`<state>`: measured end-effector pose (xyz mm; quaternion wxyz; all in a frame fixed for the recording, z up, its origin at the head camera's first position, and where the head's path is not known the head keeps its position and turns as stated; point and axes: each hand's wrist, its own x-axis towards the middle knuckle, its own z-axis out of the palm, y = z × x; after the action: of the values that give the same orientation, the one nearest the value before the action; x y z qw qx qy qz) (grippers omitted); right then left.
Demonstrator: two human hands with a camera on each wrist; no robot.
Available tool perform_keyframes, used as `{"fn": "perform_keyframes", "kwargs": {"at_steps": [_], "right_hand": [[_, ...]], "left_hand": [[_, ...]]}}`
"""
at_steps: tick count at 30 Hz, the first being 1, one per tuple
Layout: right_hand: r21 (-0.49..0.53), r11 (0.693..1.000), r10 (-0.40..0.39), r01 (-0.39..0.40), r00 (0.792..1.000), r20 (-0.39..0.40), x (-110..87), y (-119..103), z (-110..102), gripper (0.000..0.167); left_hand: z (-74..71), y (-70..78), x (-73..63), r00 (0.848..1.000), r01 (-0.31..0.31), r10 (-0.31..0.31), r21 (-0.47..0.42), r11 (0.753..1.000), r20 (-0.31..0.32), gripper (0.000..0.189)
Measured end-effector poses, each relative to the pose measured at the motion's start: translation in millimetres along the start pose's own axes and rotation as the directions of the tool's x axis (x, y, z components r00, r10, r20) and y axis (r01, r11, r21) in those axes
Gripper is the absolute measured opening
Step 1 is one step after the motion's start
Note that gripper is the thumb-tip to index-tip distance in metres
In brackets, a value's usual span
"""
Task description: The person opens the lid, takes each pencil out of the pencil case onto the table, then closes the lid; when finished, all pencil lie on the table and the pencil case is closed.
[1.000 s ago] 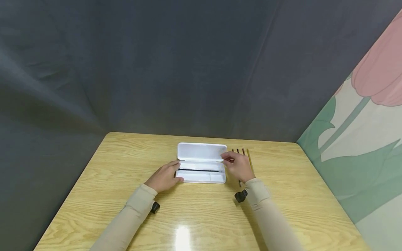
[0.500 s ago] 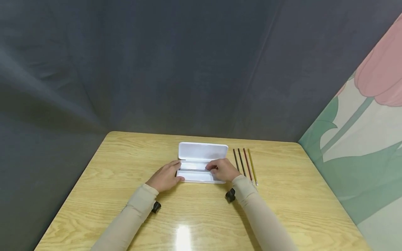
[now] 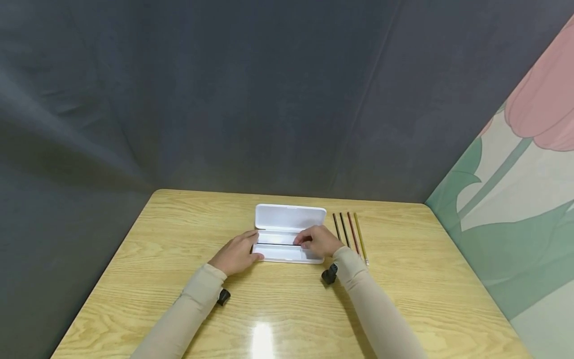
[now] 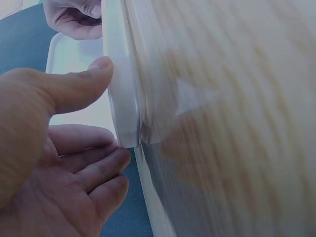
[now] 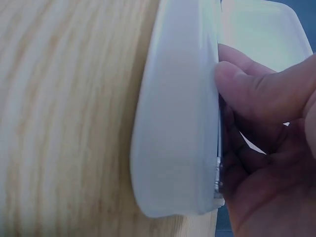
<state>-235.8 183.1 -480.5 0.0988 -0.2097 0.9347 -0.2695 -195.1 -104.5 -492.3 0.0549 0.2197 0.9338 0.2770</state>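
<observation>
A white pencil case [image 3: 279, 253] lies on the table with its lid [image 3: 289, 217] tipped back. My left hand [image 3: 235, 254] grips its left end; in the left wrist view the thumb [image 4: 86, 81] is against the front wall and the other fingertips [image 4: 116, 158] meet the end. Inside the case a dark pencil [image 3: 274, 244] runs lengthwise. Over the case's right half, my right hand [image 3: 319, 241] pinches this pencil between thumb and fingers. The silver ferrule [image 5: 217, 177] shows at the case rim in the right wrist view, while the gripped part is hidden.
To the right of the case several pencils lie side by side: two dark ones, a red one [image 3: 353, 233] and a yellow one [image 3: 360, 237]. A dark curtain [image 3: 269, 99] hangs behind the wooden table [image 3: 188, 219]. A flower-patterned cloth [image 3: 515, 209] covers the right side.
My right hand has come left and down from beside the lid onto the dark pencil in the case, then stayed there. The left hand keeps its place on the case.
</observation>
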Motion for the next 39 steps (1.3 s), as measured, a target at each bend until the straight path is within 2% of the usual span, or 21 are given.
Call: {"fn": "perform_keyframes", "kwargs": {"at_steps": [8,11,14,19,23,25,27,29,31,33,34,39], "right_hand": [[0.058,0.998,0.023,-0.021,0.999,-0.036,-9.2,-1,-10,0.021],[0.116,0.993,0.046,-0.036,0.995,-0.089,-16.0,-1,-22,0.02],[0.213,0.976,0.081,-0.043,0.982,-0.173,-25.6,1,-36,0.02],[0.389,0.921,0.163,-0.022,0.928,-0.334,-48.2,11,-64,0.024],[0.484,0.874,0.274,-0.047,0.87,-0.41,-67.6,27,-83,0.028],[0.522,0.849,0.348,-0.078,0.826,-0.443,-76.3,37,-88,0.029],[0.54,0.831,0.431,-0.137,0.771,-0.468,-84.1,47,-91,0.029],[0.51,0.827,0.503,-0.236,0.716,-0.485,-91.0,56,-90,0.029],[0.452,0.824,0.55,-0.342,0.676,-0.491,-95.0,66,-85,0.028],[0.377,0.817,0.576,-0.437,0.657,-0.487,-96.7,76,-78,0.028],[0.338,0.816,0.578,-0.468,0.656,-0.486,-97.1,81,-75,0.028],[0.227,0.807,0.584,-0.546,0.678,-0.446,-98.7,98,-60,0.031]], "left_hand": [[2.5,0.7,1.7,1.0,0.005,-0.005,-0.003,1.0,0.013,0.073],[1.7,1.9,2.3,1.0,0.01,-0.01,-0.009,1.0,0.007,0.073],[0.4,3.0,2.0,1.0,0.015,-0.015,-0.016,1.0,0.005,0.072],[0.5,2.2,1.4,1.0,0.014,-0.014,-0.017,1.0,0.012,0.072],[-0.6,1.2,0.4,1.0,0.021,-0.021,-0.023,1.0,0.012,0.072],[-0.8,0.3,0.1,1.0,0.024,-0.023,-0.023,0.999,0.013,0.073],[-0.9,-0.6,-0.1,1.0,0.023,-0.023,-0.024,0.999,0.016,0.073],[-0.3,-1.7,0.0,1.0,0.021,-0.02,-0.025,0.999,0.018,0.073],[0.3,-2.8,0.0,1.0,0.021,-0.021,-0.026,0.999,0.017,0.073],[1.0,-3.9,0.4,1.0,0.019,-0.018,-0.021,1.0,0.016,0.074],[1.5,-4.1,0.3,1.0,0.016,-0.016,-0.02,1.0,0.015,0.074],[2.4,-2.5,-1.3,1.0,0.01,-0.009,-0.033,0.999,0.02,0.073]]}}
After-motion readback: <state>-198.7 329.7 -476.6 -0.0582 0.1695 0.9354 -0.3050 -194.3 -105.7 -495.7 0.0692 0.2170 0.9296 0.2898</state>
